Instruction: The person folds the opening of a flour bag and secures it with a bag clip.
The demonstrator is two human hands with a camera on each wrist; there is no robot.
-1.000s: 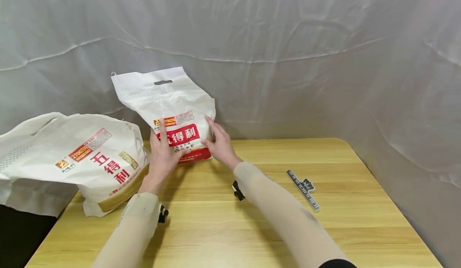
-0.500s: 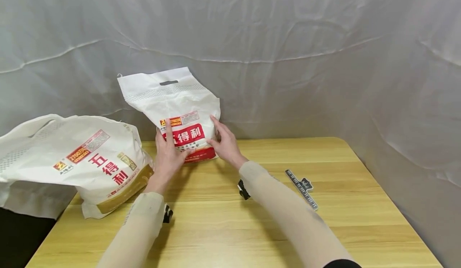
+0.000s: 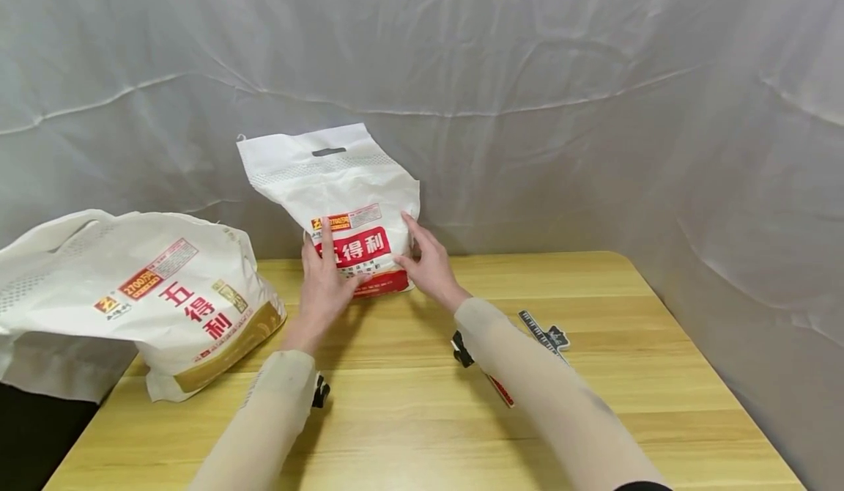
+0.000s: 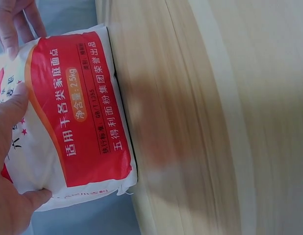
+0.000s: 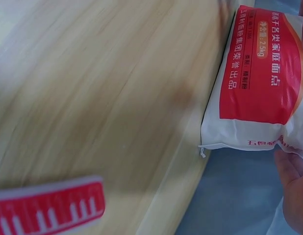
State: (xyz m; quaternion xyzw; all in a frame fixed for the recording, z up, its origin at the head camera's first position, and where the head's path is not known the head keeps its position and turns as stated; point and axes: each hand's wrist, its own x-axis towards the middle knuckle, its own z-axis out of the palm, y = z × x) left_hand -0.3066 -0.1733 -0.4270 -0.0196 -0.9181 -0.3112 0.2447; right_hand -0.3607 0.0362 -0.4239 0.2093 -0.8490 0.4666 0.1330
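Note:
A white flour bag [image 3: 359, 179] with a red label stands upright at the table's back edge, before the grey cloth. My left hand [image 3: 323, 286] holds its left side and lower front, thumb across the front. On the opposite side, my right hand [image 3: 431, 265] grips the bag's edge. The red lower label of the flour bag [image 4: 92, 107] faces the left wrist view, with fingers and thumb of my left hand [image 4: 12, 200] at its sides. In the right wrist view, my right hand [image 5: 296, 196] touches the bag's side seam.
A second flour bag [image 3: 158, 286], white with a tan bottom, leans over at the table's left. A black strip with piano-key marks [image 3: 546, 336] lies right, partly under my forearm. A red strip with white marks [image 5: 48, 208] lies nearby. Grey cloth [image 3: 593, 168] hangs behind.
The upright flour bag has shifted right along the back edge, with both hands on it. Beside my right forearm the red strip has come into sight. The second bag stays put.

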